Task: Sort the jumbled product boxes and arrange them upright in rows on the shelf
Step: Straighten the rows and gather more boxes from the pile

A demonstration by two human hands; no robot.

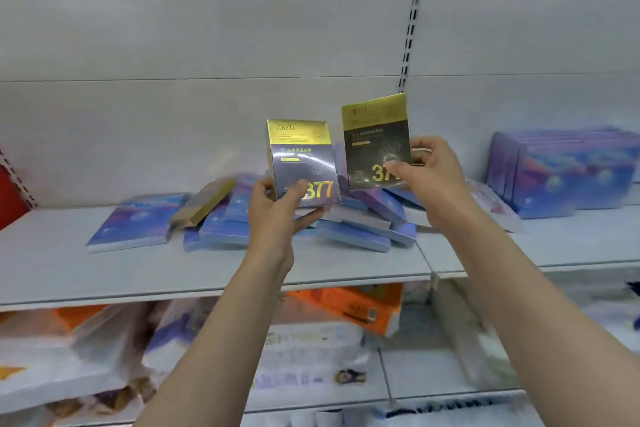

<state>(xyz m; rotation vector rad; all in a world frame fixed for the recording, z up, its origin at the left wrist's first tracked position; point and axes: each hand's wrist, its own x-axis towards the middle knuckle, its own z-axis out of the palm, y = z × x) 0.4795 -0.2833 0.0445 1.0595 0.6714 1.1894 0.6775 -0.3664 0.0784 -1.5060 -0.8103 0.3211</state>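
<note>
My left hand (280, 208) grips the bottom of a gold-topped purple box marked 377 (301, 152), held upright above the shelf (104, 270). My right hand (426, 173) pinches the lower right corner of a gold-and-black box marked 377 (375, 135), also upright and a little higher. Behind both hands lies a jumbled pile of blue-purple boxes (363, 215) flat on the shelf. A gold box (207, 199) lies tilted on the pile's left side. One blue box (135, 222) lies flat apart at the left.
A row of blue-purple boxes (561, 170) stands on edge at the right on the adjoining shelf. A slotted upright (414, 10) divides the back wall. The lower shelf holds white packs (311, 347), an orange pack (353, 308) and plastic bags (69, 357).
</note>
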